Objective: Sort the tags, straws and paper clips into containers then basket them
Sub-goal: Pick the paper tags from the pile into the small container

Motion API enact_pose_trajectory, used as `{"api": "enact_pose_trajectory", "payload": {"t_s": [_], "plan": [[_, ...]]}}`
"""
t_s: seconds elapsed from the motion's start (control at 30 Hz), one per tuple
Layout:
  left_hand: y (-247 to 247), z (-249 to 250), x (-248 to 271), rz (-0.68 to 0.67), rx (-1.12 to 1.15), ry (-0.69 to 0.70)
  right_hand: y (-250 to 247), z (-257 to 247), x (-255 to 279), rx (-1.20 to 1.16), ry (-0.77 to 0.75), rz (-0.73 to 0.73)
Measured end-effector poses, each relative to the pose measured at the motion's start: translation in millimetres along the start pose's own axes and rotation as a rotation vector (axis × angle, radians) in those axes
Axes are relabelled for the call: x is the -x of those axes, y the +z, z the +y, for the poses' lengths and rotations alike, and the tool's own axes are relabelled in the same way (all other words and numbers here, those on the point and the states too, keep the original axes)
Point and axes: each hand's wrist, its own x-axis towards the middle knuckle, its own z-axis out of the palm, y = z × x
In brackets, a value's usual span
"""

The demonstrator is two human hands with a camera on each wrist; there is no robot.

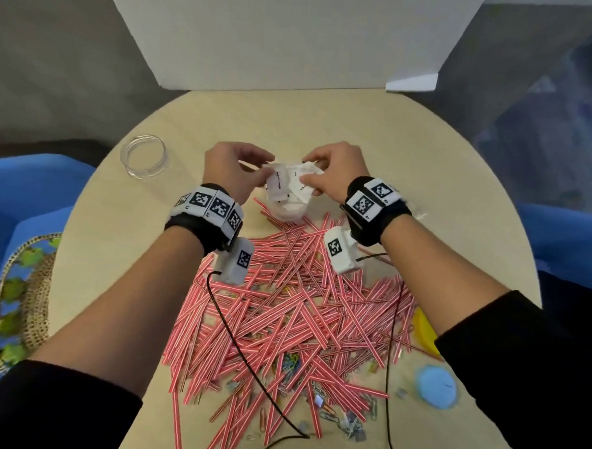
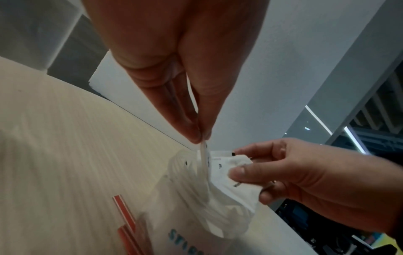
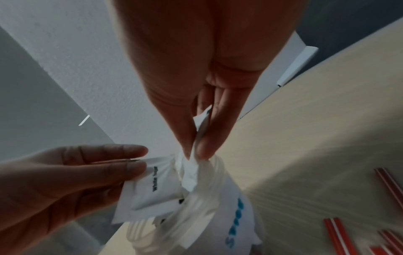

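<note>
Both hands meet over the far middle of the round table (image 1: 122,249). My left hand (image 1: 260,177) pinches the edge of a bunch of white paper tags (image 1: 290,182) between thumb and fingers. My right hand (image 1: 307,182) pinches the other side of the same bunch. The tags and their white strings hang into a clear plastic container (image 1: 286,212) with blue lettering (image 2: 181,239). In the wrist views the left fingertips (image 2: 196,136) and right fingertips (image 3: 205,150) squeeze the paper. A big pile of red-and-white straws (image 1: 283,313) lies nearer me, with coloured paper clips (image 1: 290,364) mixed in.
An empty clear round container (image 1: 144,156) stands at the table's far left. A woven basket (image 1: 26,299) sits off the left edge on a blue seat. A blue lid (image 1: 435,386) and a yellow object (image 1: 422,330) lie at the right. White boards rise behind the table.
</note>
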Motion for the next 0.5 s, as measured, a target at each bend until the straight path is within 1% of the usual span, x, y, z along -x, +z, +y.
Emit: {"api": "enact_pose_trajectory", "payload": {"t_s": [0.1,0.17,0.33,0.43,0.5], "plan": [[3.7,-6.0,-1.1,-0.039,-0.111,0.045,2.1,-6.6,-4.1,0.105,-0.014,-0.038],[7.9,-9.4,-0.9,-0.077,-0.23,0.097,3.9,-10.4,-3.6,0.139,-0.012,-0.059],[18.7,-11.3,0.4,-0.128,-0.558,0.311,3.9,-18.1,-4.3,0.268,0.07,-0.156],[19.4,-11.8,-0.8,-0.128,-0.656,0.376,1.5,-22.1,-5.5,0.316,0.087,-0.2],[18.8,-11.6,0.7,-0.117,-0.677,0.403,3.4,-25.3,-4.9,0.352,0.075,-0.194]]}}
